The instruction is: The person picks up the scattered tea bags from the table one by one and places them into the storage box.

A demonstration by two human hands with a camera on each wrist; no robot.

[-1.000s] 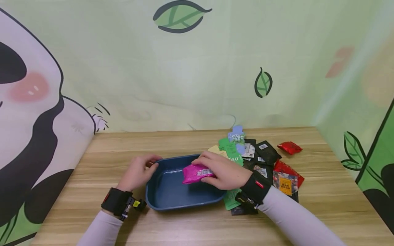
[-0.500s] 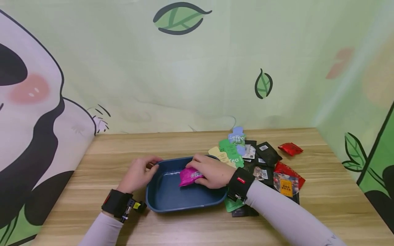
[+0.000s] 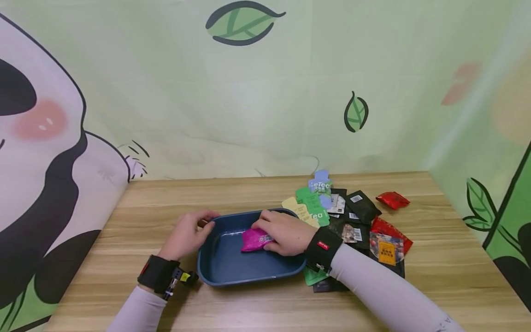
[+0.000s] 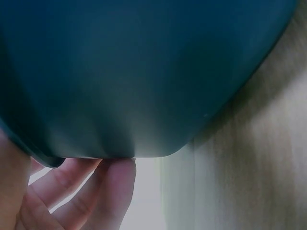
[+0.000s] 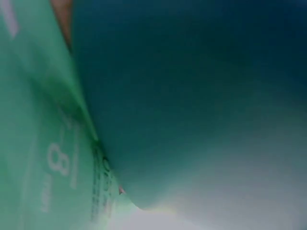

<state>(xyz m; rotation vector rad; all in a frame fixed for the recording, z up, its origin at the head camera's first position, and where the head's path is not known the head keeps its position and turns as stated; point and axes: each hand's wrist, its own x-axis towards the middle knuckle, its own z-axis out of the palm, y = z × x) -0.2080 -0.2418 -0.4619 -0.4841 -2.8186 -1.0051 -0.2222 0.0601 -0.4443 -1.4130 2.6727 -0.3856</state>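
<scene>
Pinching the glossy magenta packet [image 3: 254, 240] inside the blue tray [image 3: 232, 268] by its right end, seemingly right for something light, soft and slick, the half-curled right hand [image 3: 287, 233] works while the left hand [image 3: 184, 235] grips the tray's far-left corner, fingers bent.

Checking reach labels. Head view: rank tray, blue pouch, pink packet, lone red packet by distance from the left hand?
From the left hand, nearest first:
1. Tray: touching it, just to its right.
2. Pink packet: over the tray floor, in the right hand.
3. Blue pouch: back, right of the tray.
4. Lone red packet: farthest right.
</scene>
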